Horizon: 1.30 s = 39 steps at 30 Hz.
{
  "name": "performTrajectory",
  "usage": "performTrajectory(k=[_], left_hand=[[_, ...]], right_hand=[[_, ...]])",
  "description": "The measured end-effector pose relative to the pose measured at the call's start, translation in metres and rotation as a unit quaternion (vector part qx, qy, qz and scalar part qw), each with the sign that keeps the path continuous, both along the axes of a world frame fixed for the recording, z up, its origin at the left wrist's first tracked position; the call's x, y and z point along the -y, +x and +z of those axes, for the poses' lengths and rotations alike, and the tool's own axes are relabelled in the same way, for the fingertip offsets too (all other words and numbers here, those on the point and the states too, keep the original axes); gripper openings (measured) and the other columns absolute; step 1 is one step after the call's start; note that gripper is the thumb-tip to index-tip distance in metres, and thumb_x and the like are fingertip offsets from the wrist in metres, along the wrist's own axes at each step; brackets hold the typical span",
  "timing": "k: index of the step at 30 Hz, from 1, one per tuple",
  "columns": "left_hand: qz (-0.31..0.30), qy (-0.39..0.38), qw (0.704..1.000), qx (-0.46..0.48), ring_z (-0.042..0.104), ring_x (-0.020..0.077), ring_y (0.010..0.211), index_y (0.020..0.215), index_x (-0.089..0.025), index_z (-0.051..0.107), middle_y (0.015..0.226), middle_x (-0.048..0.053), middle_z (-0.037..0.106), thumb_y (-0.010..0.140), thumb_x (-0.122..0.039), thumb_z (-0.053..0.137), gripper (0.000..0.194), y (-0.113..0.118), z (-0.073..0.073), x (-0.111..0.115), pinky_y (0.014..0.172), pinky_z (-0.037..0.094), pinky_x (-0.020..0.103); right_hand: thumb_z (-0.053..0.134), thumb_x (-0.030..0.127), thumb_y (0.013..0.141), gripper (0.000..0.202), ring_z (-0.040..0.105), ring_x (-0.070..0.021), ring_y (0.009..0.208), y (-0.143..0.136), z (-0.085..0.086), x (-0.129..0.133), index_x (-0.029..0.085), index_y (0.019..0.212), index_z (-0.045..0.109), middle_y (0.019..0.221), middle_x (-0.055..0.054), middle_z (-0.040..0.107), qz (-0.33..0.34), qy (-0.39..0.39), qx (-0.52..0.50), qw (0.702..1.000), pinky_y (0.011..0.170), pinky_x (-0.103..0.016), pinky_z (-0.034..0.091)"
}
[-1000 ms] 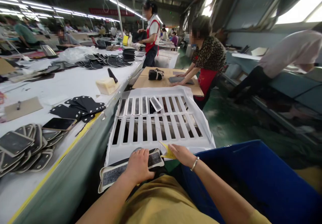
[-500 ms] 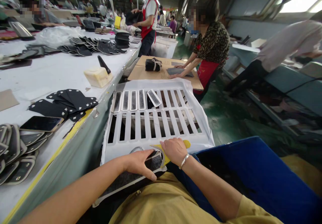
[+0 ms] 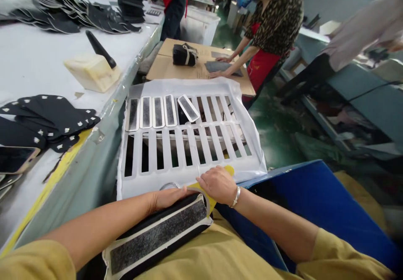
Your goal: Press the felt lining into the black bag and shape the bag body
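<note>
Across my lap lies a long black block [image 3: 159, 234] with a dark grey speckled strip and white borders on its near face. My left hand [image 3: 170, 197] lies along the block's far edge, fingers stretched fairly flat against it. Gripped in my right hand [image 3: 217, 184] is a yellow scraper-like tool [image 3: 211, 203], whose wide end touches the block's right end. Just beyond my hands stands a white slotted rack [image 3: 189, 171]. Several white-bordered dark strips [image 3: 146, 112] sit in its back row, with one more strip [image 3: 189, 108] lying tilted.
To the left, a white table [image 3: 34, 70] bears black cut pieces [image 3: 56, 118], a phone [image 3: 17, 159] and a cream block [image 3: 92, 72] with a black handle. A blue bin [image 3: 302, 204] stands at my right. Beyond the rack, a co-worker [image 3: 267, 28] leans over cardboard [image 3: 160, 64].
The view has dipped and come closer. My left hand has moved from across the block to its far edge, and the speckled face now shows. My right hand keeps the yellow tool.
</note>
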State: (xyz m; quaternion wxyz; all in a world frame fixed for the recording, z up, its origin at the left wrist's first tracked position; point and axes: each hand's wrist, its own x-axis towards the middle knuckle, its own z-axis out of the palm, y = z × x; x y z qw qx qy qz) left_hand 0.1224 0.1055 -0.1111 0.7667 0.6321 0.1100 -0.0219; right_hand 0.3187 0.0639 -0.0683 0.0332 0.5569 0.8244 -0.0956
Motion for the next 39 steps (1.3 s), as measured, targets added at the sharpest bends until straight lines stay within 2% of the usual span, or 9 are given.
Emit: performTrajectory(k=[3, 8, 12, 17, 21, 24, 29, 34, 39], left_hand=[[0.001, -0.056, 0.998, -0.012, 0.045, 0.0227, 0.121, 0.130, -0.017, 0.048, 0.130, 0.006, 0.053, 0.079, -0.074, 0.000, 0.090, -0.001, -0.003, 0.001, 0.108, 0.026, 0.034], [-0.004, 0.015, 0.998, -0.053, 0.045, 0.0219, 0.122, 0.130, -0.023, 0.049, 0.128, 0.001, 0.055, 0.079, -0.072, -0.004, 0.088, -0.003, -0.014, 0.001, 0.107, 0.027, 0.032], [-0.015, 0.036, 0.998, -0.055, 0.046, 0.0231, 0.120, 0.134, -0.021, 0.045, 0.130, 0.002, 0.053, 0.079, -0.071, -0.005, 0.089, -0.005, -0.023, 0.003, 0.107, 0.028, 0.032], [-0.027, 0.028, 0.998, -0.043, 0.045, 0.0238, 0.121, 0.128, -0.020, 0.051, 0.128, 0.002, 0.055, 0.076, -0.075, -0.005, 0.095, -0.006, -0.029, 0.002, 0.107, 0.027, 0.031], [0.008, -0.011, 0.998, -0.059, 0.050, 0.0240, 0.113, 0.117, -0.018, 0.060, 0.116, 0.004, 0.062, 0.074, -0.077, -0.005, 0.098, -0.007, -0.036, 0.002, 0.104, 0.031, 0.032], [0.023, -0.021, 0.997, -0.072, 0.055, 0.0235, 0.101, 0.106, -0.016, 0.063, 0.104, 0.005, 0.065, 0.072, -0.079, -0.005, 0.099, -0.008, -0.035, 0.002, 0.097, 0.038, 0.033], [0.031, 0.023, 0.988, -0.147, 0.059, 0.0217, 0.088, 0.089, -0.017, 0.065, 0.091, 0.004, 0.067, 0.072, -0.079, -0.006, 0.096, -0.008, -0.032, 0.002, 0.087, 0.043, 0.031], [0.038, 0.052, 0.972, -0.225, 0.057, 0.0235, 0.099, 0.096, -0.015, 0.065, 0.099, 0.006, 0.067, 0.080, -0.074, 0.006, 0.085, -0.008, -0.033, 0.002, 0.094, 0.040, 0.033], [0.025, 0.056, 0.983, -0.175, 0.056, 0.0221, 0.105, 0.104, -0.017, 0.064, 0.110, 0.004, 0.065, 0.081, -0.073, 0.010, 0.081, -0.007, -0.031, -0.001, 0.101, 0.035, 0.031]], right_hand=[[0.032, 0.036, 0.095, 0.047, 0.056, -0.0155, 0.063, 0.001, -0.005, -0.009, 0.015, 0.067, 0.063, 0.064, -0.006, 0.065, 0.047, 0.012, -0.013, 0.999, 0.063, -0.031, 0.027], [0.034, 0.034, 0.094, 0.045, 0.052, -0.0135, 0.058, 0.002, -0.010, -0.014, 0.015, 0.063, 0.061, 0.061, -0.005, 0.062, 0.081, 0.035, -0.045, 0.995, 0.062, -0.032, 0.024], [0.034, 0.034, 0.094, 0.046, 0.049, -0.0128, 0.056, 0.003, -0.011, -0.015, 0.015, 0.061, 0.059, 0.058, -0.004, 0.060, 0.102, 0.045, -0.053, 0.992, 0.061, -0.032, 0.022], [0.033, 0.034, 0.094, 0.047, 0.047, -0.0123, 0.055, 0.003, -0.010, -0.018, 0.015, 0.060, 0.059, 0.056, -0.005, 0.059, 0.123, 0.041, -0.063, 0.990, 0.060, -0.032, 0.022], [0.034, 0.035, 0.094, 0.046, 0.048, -0.0127, 0.056, 0.003, -0.010, -0.021, 0.015, 0.061, 0.059, 0.056, -0.004, 0.060, 0.127, 0.040, -0.056, 0.990, 0.060, -0.032, 0.021], [0.034, 0.037, 0.094, 0.047, 0.048, -0.0129, 0.056, 0.002, -0.010, -0.022, 0.015, 0.060, 0.059, 0.057, -0.004, 0.060, 0.140, 0.035, -0.046, 0.988, 0.060, -0.032, 0.021], [0.032, 0.037, 0.094, 0.049, 0.049, -0.0127, 0.055, -0.001, -0.009, -0.024, 0.015, 0.061, 0.060, 0.057, -0.004, 0.061, 0.158, 0.025, -0.040, 0.986, 0.059, -0.031, 0.023], [0.031, 0.035, 0.094, 0.048, 0.049, -0.0124, 0.055, 0.000, -0.010, -0.021, 0.015, 0.062, 0.061, 0.058, -0.005, 0.062, 0.141, 0.017, -0.035, 0.989, 0.059, -0.031, 0.022], [0.031, 0.034, 0.094, 0.048, 0.049, -0.0128, 0.055, 0.000, -0.008, -0.019, 0.016, 0.062, 0.062, 0.058, -0.004, 0.062, 0.123, 0.000, -0.028, 0.992, 0.059, -0.030, 0.023]])
